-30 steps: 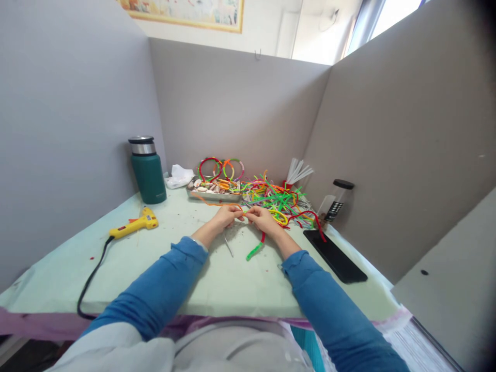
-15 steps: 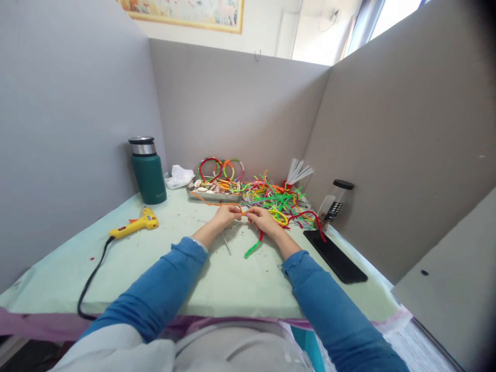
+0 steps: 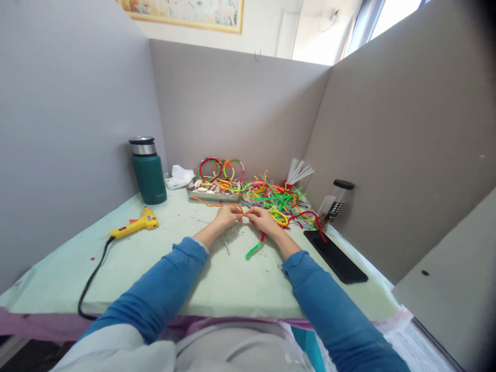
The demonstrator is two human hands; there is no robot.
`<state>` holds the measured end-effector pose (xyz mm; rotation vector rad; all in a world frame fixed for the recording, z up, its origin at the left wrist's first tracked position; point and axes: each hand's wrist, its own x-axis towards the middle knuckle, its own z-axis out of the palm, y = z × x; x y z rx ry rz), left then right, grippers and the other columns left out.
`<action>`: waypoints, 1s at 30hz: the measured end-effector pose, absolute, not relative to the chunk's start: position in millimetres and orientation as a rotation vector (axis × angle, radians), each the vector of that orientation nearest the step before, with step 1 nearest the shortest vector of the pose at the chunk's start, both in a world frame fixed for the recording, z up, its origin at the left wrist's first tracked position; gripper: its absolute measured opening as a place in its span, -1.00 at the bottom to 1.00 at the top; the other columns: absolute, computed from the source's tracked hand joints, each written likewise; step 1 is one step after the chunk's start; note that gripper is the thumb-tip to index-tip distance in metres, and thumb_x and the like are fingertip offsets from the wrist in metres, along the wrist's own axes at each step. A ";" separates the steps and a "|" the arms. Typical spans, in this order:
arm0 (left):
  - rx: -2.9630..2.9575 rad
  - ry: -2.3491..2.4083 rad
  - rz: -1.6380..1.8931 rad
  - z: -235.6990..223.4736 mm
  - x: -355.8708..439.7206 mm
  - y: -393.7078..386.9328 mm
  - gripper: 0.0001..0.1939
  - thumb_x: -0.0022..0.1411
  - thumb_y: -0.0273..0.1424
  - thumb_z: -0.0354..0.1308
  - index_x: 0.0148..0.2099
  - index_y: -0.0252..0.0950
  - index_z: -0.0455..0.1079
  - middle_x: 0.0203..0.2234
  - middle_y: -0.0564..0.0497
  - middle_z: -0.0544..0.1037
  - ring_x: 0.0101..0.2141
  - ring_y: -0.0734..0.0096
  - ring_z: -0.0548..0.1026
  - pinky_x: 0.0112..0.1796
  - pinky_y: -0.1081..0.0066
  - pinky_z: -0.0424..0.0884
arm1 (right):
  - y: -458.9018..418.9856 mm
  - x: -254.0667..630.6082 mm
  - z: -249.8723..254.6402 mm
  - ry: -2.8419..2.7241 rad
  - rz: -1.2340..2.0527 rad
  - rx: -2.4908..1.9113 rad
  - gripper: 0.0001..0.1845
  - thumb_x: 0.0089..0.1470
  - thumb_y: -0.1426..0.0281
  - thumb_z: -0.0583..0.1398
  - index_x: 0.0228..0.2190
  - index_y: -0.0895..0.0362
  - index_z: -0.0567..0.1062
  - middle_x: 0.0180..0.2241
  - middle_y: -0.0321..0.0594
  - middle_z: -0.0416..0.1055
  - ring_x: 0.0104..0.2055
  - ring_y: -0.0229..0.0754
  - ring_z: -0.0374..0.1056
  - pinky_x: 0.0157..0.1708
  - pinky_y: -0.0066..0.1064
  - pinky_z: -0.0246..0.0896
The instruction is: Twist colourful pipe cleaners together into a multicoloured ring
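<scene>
Both hands meet over the middle of the pale green table (image 3: 201, 289). My left hand (image 3: 227, 216) pinches an orange pipe cleaner (image 3: 211, 203) that trails off to the left. My right hand (image 3: 264, 221) pinches the same bundle where the two hands touch. From under that hand a red and green pipe cleaner (image 3: 254, 249) hangs down onto the table. A thin metal tool (image 3: 227, 245) lies just below my left wrist.
A heap of coloured pipe cleaners (image 3: 281, 200) lies behind the hands, beside a metal tray (image 3: 213, 195) of shells and wrapped hoops (image 3: 211, 168). A green flask (image 3: 148, 169) and yellow glue gun (image 3: 134, 226) are at left. A black phone (image 3: 335, 255) and a jar (image 3: 334, 202) are at right.
The hands stay together with small finger movements. The green end of the hanging pipe cleaner has swung slightly left and back. The orange strand has lifted a little.
</scene>
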<state>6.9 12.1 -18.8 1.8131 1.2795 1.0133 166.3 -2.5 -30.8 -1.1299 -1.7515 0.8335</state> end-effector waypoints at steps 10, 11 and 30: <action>1.922 1.336 0.965 -20.7 7.8 12.3 -0.89 -0.07 -0.44 0.14 -0.44 -0.37 0.45 -0.60 0.03 0.48 -0.60 0.55 0.30 -0.56 0.55 0.17 | -0.8 167.4 -34.9 -1.799 0.810 -1.166 -0.85 -0.06 0.33 0.08 -0.44 0.15 0.36 -0.68 -0.39 0.27 -0.72 -0.42 0.04 -0.72 -0.58 -0.10; 1.909 1.331 0.945 -20.3 7.8 11.3 -0.89 -0.06 -0.44 0.13 -0.44 -0.37 0.44 -0.60 0.03 0.48 -0.63 0.57 0.27 -0.58 0.55 0.16 | -0.4 167.4 -35.5 -1.797 0.810 -1.172 -0.85 -0.06 0.32 0.08 -0.44 0.15 0.36 -0.68 -0.39 0.28 -0.72 -0.42 0.04 -0.73 -0.58 -0.10; 1.671 1.237 1.074 -17.6 3.3 13.2 -0.77 -0.06 -0.33 0.18 -0.35 -0.40 0.41 -0.56 -0.02 0.53 -0.67 0.64 0.23 -0.61 0.57 0.10 | -8.8 167.5 -24.6 -1.609 1.030 -1.089 -0.74 -0.04 0.21 0.11 -0.45 0.18 0.35 -0.60 -0.33 0.36 -0.76 -0.45 0.04 -0.80 -0.59 -0.14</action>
